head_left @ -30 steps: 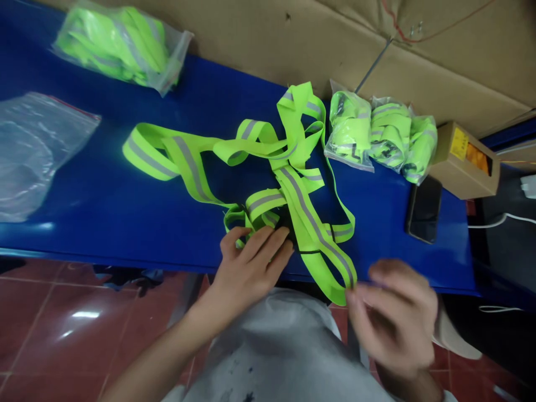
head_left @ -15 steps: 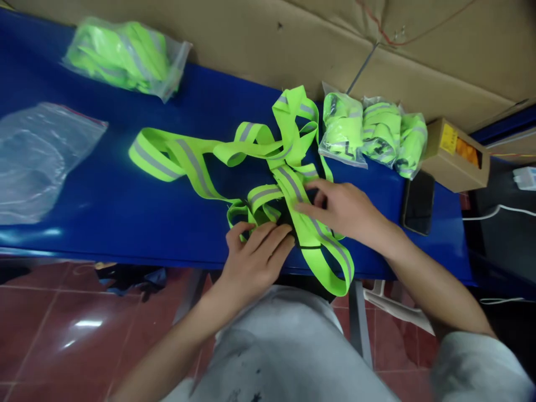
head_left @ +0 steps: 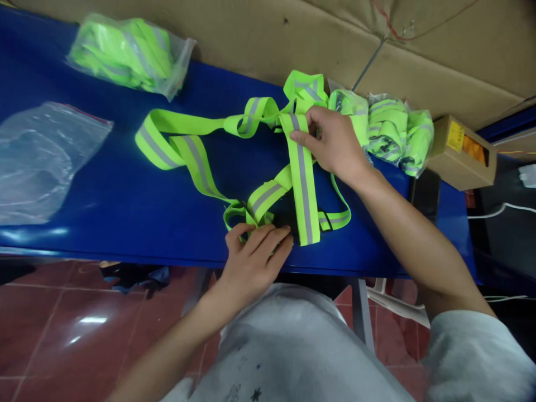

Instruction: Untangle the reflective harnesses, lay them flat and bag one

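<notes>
A bright yellow-green reflective strap harness point(head_left: 302, 184) with grey stripes lies in loops on the blue table point(head_left: 125, 218). My right hand point(head_left: 335, 142) pinches one strap between thumb and fingers near the top of the harness, with that strap running straight down toward the table's front edge. Over the lower part of the harness rests my left hand point(head_left: 259, 254), its fingers curled down on the straps and a black piece point(head_left: 285, 215). What the left fingertips grip is partly hidden. A small black buckle point(head_left: 325, 221) shows on the lower right loop.
A bagged yellow-green bundle point(head_left: 125, 53) lies at the back left, above a clear zip bag point(head_left: 46, 162). At the back right are several bagged bundles point(head_left: 387, 128), a cardboard box point(head_left: 463, 153) and a dark phone point(head_left: 425, 195). Brown board point(head_left: 251, 44) lines the back.
My right hand has moved up and away from me, drawing the strap straight; its loop over the front edge is gone. The left hand stays in place.
</notes>
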`<action>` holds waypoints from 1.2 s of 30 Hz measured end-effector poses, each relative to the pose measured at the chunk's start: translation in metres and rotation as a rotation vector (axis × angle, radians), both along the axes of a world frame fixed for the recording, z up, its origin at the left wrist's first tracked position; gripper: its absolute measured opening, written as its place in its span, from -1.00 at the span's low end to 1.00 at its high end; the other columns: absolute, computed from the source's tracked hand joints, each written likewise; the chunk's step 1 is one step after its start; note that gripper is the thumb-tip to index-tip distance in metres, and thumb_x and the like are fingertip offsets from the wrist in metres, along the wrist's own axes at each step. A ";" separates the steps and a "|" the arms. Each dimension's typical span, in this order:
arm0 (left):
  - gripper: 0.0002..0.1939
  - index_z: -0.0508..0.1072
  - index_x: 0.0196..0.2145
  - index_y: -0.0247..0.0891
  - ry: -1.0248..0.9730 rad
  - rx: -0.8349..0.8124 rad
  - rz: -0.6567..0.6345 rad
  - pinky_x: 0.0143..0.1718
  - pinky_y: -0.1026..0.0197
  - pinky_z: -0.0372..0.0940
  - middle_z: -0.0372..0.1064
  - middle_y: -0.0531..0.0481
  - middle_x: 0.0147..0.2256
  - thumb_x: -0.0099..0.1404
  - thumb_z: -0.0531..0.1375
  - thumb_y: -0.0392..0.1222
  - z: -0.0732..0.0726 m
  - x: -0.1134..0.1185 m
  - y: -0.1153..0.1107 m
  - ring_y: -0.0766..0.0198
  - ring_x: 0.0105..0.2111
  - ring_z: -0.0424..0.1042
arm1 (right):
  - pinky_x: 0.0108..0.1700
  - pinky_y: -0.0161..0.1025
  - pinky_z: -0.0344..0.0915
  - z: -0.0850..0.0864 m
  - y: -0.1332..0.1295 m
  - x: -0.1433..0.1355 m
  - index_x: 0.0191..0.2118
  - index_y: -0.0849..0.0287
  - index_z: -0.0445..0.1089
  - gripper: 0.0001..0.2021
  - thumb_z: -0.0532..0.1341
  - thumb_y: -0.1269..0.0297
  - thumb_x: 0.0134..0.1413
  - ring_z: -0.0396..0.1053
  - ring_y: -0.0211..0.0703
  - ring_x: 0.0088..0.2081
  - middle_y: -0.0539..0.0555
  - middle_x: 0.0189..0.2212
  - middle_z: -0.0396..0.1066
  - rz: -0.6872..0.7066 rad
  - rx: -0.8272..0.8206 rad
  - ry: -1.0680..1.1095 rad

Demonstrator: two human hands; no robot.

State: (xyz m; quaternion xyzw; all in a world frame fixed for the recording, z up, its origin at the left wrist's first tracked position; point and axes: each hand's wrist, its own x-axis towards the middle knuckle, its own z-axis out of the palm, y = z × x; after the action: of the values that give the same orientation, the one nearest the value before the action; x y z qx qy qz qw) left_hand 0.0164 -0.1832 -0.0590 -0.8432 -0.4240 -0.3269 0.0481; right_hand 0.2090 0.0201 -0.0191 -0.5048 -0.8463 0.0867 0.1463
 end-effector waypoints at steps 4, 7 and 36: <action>-0.82 0.62 -0.16 -0.26 0.043 0.001 0.067 0.11 -0.07 0.12 0.66 -0.03 -0.05 0.46 0.23 -0.45 0.005 0.007 -0.009 0.10 -0.01 0.50 | -0.17 -0.06 0.35 0.016 -0.031 -0.004 0.10 0.18 0.38 -0.66 0.22 0.05 0.42 0.48 0.12 -0.17 0.22 -0.10 0.51 -0.050 -0.004 -0.201; -0.78 0.65 -0.13 -0.26 0.087 -0.015 0.156 0.08 -0.06 0.10 0.62 -0.03 0.06 0.47 0.20 -0.43 0.006 0.017 -0.021 0.10 0.02 0.45 | -0.17 -0.05 0.34 0.051 -0.062 -0.011 0.30 0.21 0.29 -0.55 0.14 0.06 0.48 0.49 0.21 -0.01 0.34 0.09 0.46 -0.125 0.081 -0.216; -0.74 0.61 -0.03 -0.46 0.221 -0.007 0.034 -0.20 0.07 0.27 0.59 -0.25 0.00 0.45 0.16 -0.41 0.002 0.022 -0.024 0.11 -0.22 0.44 | -0.29 -0.17 0.28 0.001 -0.031 -0.099 0.04 0.19 0.25 -0.82 -0.06 0.32 0.57 0.35 -0.15 -0.46 -0.03 -0.46 0.34 0.237 -0.200 -0.038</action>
State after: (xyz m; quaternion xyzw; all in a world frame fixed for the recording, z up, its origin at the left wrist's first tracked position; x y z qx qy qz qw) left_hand 0.0384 -0.2075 -0.0571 -0.8670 -0.4313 -0.2296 0.0974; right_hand 0.1103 -0.0107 -0.0183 -0.4151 -0.8897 0.1775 0.0679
